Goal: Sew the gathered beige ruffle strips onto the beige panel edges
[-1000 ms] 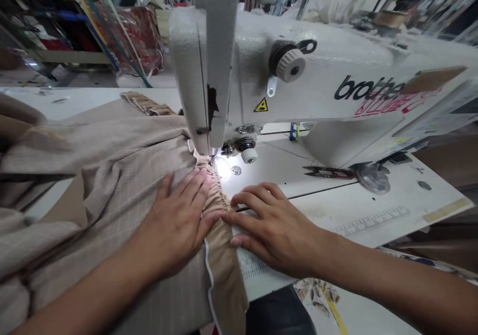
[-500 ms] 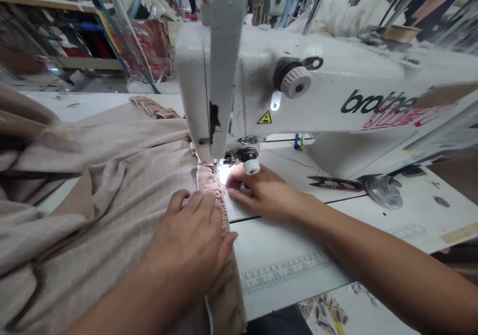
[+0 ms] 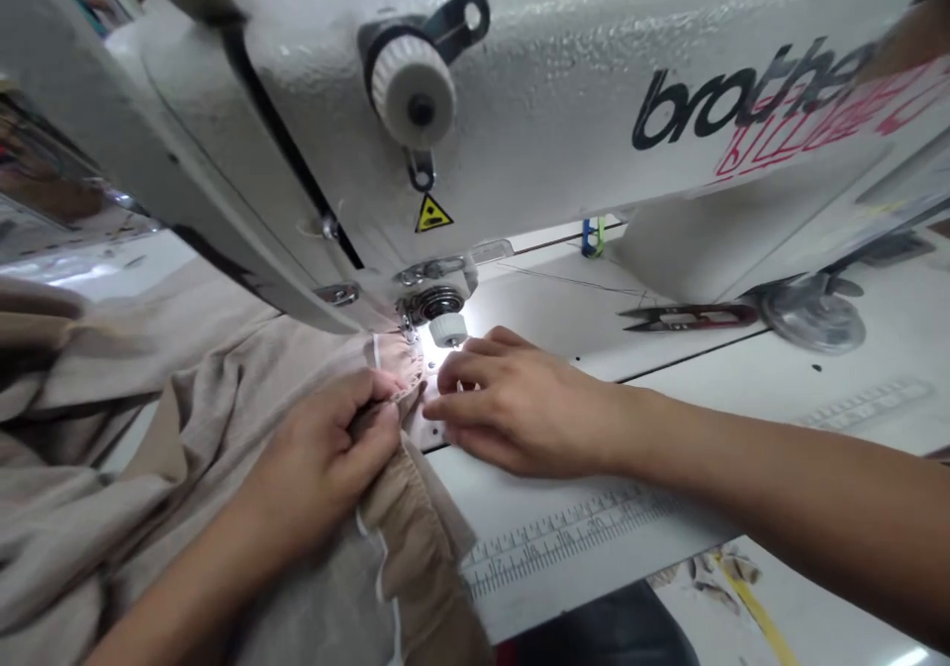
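A beige garment (image 3: pixel 223 419) with a gathered, darker ruffle (image 3: pixel 420 547) along its edge lies on the machine bed and spills to the left. My left hand (image 3: pixel 327 458) pinches the gathered edge just before the lit needle area. My right hand (image 3: pixel 512 399) rests on the bed right of the cloth, its fingers bent and slightly apart near the presser foot, holding nothing visible. The white sewing machine (image 3: pixel 556 122) stands over the cloth. Its needle is mostly hidden behind the head.
Thread snips (image 3: pixel 690 318) with a dark red body lie right of my right hand, beside a clear plastic piece (image 3: pixel 812 315). A printed ruler (image 3: pixel 556 537) runs along the table's front. Cloth scraps (image 3: pixel 712 577) and a yellow strip (image 3: pixel 757 612) lie below.
My view has moved closer to the machine. My left hand, flat on the cloth before, now pinches its gathered edge. My right hand has drawn slightly back from the needle area.
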Motion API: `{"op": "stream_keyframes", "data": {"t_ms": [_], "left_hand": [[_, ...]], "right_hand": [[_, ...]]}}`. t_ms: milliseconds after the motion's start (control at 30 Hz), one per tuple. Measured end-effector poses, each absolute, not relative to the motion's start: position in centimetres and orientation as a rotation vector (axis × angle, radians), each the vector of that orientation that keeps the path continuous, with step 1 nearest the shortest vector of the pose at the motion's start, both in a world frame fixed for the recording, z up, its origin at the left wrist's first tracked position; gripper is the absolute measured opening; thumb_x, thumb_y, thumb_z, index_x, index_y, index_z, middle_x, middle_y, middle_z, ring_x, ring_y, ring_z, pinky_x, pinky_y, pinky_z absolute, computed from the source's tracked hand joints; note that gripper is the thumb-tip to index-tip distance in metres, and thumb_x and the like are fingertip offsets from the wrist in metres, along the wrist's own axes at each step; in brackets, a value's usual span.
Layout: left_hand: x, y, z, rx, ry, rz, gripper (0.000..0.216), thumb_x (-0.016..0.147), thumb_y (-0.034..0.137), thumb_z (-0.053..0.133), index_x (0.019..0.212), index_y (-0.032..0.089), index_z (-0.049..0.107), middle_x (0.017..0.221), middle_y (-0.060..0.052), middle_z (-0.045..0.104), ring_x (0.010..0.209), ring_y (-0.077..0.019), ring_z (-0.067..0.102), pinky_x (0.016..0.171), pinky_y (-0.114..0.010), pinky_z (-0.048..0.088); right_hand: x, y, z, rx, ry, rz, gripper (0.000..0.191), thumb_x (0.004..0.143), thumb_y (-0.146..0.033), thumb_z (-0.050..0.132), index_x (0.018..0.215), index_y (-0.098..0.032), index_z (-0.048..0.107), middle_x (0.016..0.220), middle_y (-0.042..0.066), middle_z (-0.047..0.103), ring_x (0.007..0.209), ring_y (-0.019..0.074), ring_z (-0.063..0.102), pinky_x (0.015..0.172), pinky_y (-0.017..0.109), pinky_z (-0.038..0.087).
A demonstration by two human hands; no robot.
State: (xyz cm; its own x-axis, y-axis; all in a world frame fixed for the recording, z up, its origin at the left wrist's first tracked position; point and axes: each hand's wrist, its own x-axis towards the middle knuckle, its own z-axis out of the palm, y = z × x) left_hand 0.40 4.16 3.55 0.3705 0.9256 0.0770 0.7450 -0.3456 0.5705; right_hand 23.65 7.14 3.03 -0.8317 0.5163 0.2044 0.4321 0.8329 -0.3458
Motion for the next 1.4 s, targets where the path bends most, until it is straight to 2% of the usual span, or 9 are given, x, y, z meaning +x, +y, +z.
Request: {"op": "stream_keyframes", "data": {"t_ms": [67, 233, 367, 633, 800, 1000, 1133, 1267, 1400], "left_hand": [[0.3, 4.1, 4.0, 2.082, 1.495, 0.553, 0.026, 0.096, 0.038, 0.051, 0.099, 0.022, 0.071, 0.086, 0.0, 0.077, 0.07, -0.0178, 0.069, 0.058, -0.028, 0.053], [0.9, 3.7, 4.2, 2.262, 1.514, 0.643, 0.02, 0.094, 0.036, 0.054, 0.09, 0.023, 0.069, 0.113, -0.006, 0.075, 0.104, -0.0245, 0.073, 0.076, -0.032, 0.061], [1.5, 2.9, 3.6, 2.529, 1.426, 0.678, 0.015, 0.097, 0.027, 0.054, 0.094, 0.021, 0.066, 0.108, -0.008, 0.075, 0.101, -0.0221, 0.074, 0.085, -0.033, 0.063], [2.7, 1.1, 2.0, 2.824, 1.295, 0.577, 0.018, 0.104, 0.02, 0.047, 0.104, 0.019, 0.065, 0.115, -0.009, 0.073, 0.099, -0.0236, 0.073, 0.081, -0.037, 0.062], [2.7, 1.0, 2.0, 2.862, 1.161, 0.631, 0.015, 0.1, 0.012, 0.051, 0.095, 0.016, 0.064, 0.092, -0.008, 0.071, 0.082, -0.0244, 0.062, 0.072, -0.041, 0.047], [3.0, 1.1, 1.9, 2.783, 1.112, 0.677, 0.016, 0.097, 0.005, 0.055, 0.094, 0.015, 0.066, 0.091, -0.004, 0.071, 0.084, -0.0207, 0.058, 0.078, -0.039, 0.039], [2.6, 1.4, 2.1, 2.783, 1.209, 0.724, 0.009, 0.101, 0.018, 0.058, 0.098, 0.015, 0.066, 0.1, -0.008, 0.072, 0.097, -0.0242, 0.06, 0.088, -0.041, 0.041], [1.2, 2.1, 1.8, 2.975, 1.345, 0.528, 0.053, 0.105, 0.045, 0.047, 0.134, 0.001, 0.056, 0.133, -0.023, 0.065, 0.122, -0.0362, 0.057, 0.1, -0.052, 0.039], [0.3, 2.2, 1.0, 3.022, 1.347, 0.448, 0.057, 0.105, 0.045, 0.045, 0.139, 0.0, 0.054, 0.139, -0.023, 0.064, 0.128, -0.0377, 0.055, 0.105, -0.055, 0.037]], "right_hand": [[23.4, 7.0, 2.7, -0.727, -2.782, 0.324, 0.033, 0.105, -0.038, 0.056, 0.128, -0.018, 0.07, 0.117, 0.011, 0.069, 0.105, 0.0281, 0.061, 0.098, 0.046, 0.042], [22.5, 6.6, 1.6, -0.887, -2.753, 0.239, 0.043, 0.105, -0.05, 0.053, 0.13, -0.017, 0.065, 0.12, 0.013, 0.065, 0.111, 0.0317, 0.056, 0.099, 0.048, 0.038], [22.3, 6.7, 1.4, -1.001, -2.735, 0.29, 0.047, 0.105, -0.056, 0.05, 0.124, -0.017, 0.068, 0.118, 0.015, 0.064, 0.116, 0.0331, 0.053, 0.102, 0.05, 0.037], [25.0, 8.3, 3.7, -1.18, -2.653, 0.466, 0.022, 0.103, -0.025, 0.055, 0.111, -0.015, 0.073, 0.118, 0.014, 0.067, 0.106, 0.0291, 0.062, 0.101, 0.048, 0.044], [24.4, 7.7, 3.0, -0.821, -2.582, 0.579, 0.04, 0.099, -0.015, 0.055, 0.137, -0.009, 0.062, 0.139, 0.016, 0.065, 0.125, 0.0272, 0.06, 0.111, 0.044, 0.044], [24.5, 7.7, 2.7, -0.677, -2.694, 0.586, 0.032, 0.102, -0.018, 0.052, 0.127, -0.014, 0.071, 0.142, 0.01, 0.066, 0.128, 0.0287, 0.06, 0.112, 0.052, 0.042], [24.8, 7.6, 3.2, -0.668, -2.775, 0.468, 0.034, 0.103, -0.022, 0.052, 0.132, -0.019, 0.07, 0.144, 0.009, 0.064, 0.124, 0.0295, 0.061, 0.107, 0.052, 0.044], [24.6, 7.3, 3.6, -0.642, -2.814, 0.434, 0.034, 0.104, -0.023, 0.052, 0.134, -0.018, 0.068, 0.142, 0.01, 0.065, 0.12, 0.0279, 0.062, 0.106, 0.05, 0.045], [24.4, 7.2, 3.8, -0.651, -2.834, 0.475, 0.035, 0.106, -0.026, 0.051, 0.135, -0.016, 0.066, 0.143, 0.01, 0.064, 0.124, 0.0273, 0.06, 0.109, 0.05, 0.042]]}}
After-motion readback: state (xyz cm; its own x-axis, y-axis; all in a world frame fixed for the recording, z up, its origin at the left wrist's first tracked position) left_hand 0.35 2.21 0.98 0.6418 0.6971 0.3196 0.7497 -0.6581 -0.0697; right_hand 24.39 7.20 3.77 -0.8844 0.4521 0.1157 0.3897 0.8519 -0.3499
